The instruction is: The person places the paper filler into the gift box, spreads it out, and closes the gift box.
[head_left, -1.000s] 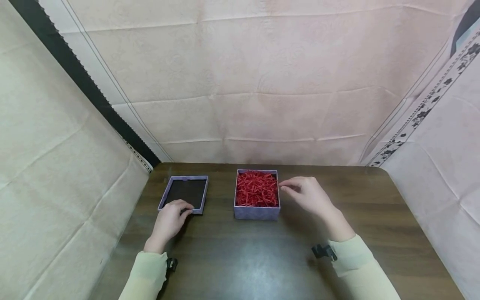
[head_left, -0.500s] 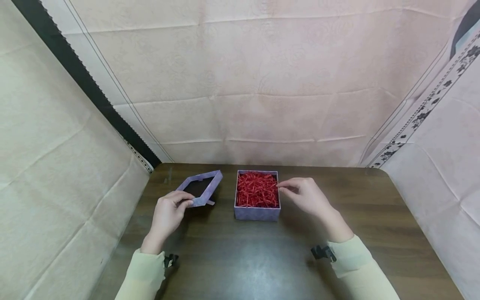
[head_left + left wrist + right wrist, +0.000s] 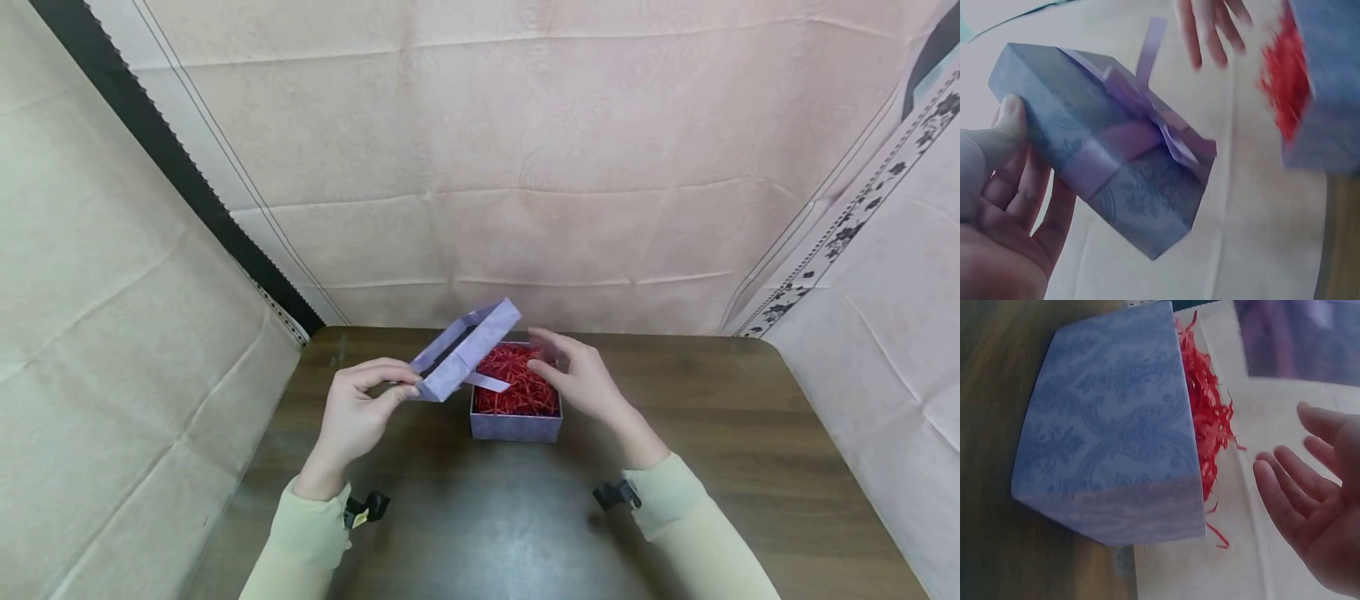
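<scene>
My left hand (image 3: 360, 412) pinches the near-left edge of a purple patterned box lid (image 3: 474, 342), held tilted in the air. A lilac ribbon bow (image 3: 1147, 112) is tied across the lid's outer face, seen in the left wrist view. Below and right of the lid stands the open gift box (image 3: 516, 428), filled with red paper shreds (image 3: 517, 392). My right hand (image 3: 585, 379) hovers over the box's right side with spread, gently bent fingers and holds nothing. In the right wrist view, several shreds stick out past the box's rim. The lid hides the box's far-left corner.
A brown wooden table (image 3: 480, 517) lies beneath the hands. Pale cloth (image 3: 525, 167) hangs behind it and on both sides. Each wrist carries a small black camera, one visible on the left wrist (image 3: 367, 507).
My left hand has lifted the lid off the table and brought it rightward to the box, tilting it more. My right hand has moved left from the box's edge, its fingers spreading apart.
</scene>
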`<state>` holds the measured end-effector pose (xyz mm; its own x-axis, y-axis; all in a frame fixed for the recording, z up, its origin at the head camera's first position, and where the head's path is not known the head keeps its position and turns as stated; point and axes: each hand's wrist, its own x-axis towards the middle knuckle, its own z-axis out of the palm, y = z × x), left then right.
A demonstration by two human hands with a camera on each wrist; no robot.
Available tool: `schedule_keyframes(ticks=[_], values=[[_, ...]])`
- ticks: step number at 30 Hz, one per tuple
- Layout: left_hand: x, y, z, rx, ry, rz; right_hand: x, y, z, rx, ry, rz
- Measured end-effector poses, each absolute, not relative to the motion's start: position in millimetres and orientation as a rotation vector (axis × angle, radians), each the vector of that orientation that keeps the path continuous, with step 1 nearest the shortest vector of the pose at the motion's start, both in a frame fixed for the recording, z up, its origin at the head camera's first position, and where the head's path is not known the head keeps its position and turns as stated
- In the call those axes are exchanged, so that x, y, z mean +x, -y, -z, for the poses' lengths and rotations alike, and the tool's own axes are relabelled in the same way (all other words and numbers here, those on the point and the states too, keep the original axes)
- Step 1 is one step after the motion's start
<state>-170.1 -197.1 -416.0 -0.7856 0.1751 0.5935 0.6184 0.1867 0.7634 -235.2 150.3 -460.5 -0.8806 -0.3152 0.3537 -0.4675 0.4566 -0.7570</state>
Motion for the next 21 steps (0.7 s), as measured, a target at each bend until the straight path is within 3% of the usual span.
schedule_keyframes(ticks=[11,21], values=[[-180.2,156.1,428.3,-0.936,1.818,2.110,-235.7,-147.8,472.5,0.732,2.420,-1.602],[-205.3,121.9,434.3,-0.243,1.538,2.355,-221.7,-157.6,477.8,0.380,2.423,-1.680]])
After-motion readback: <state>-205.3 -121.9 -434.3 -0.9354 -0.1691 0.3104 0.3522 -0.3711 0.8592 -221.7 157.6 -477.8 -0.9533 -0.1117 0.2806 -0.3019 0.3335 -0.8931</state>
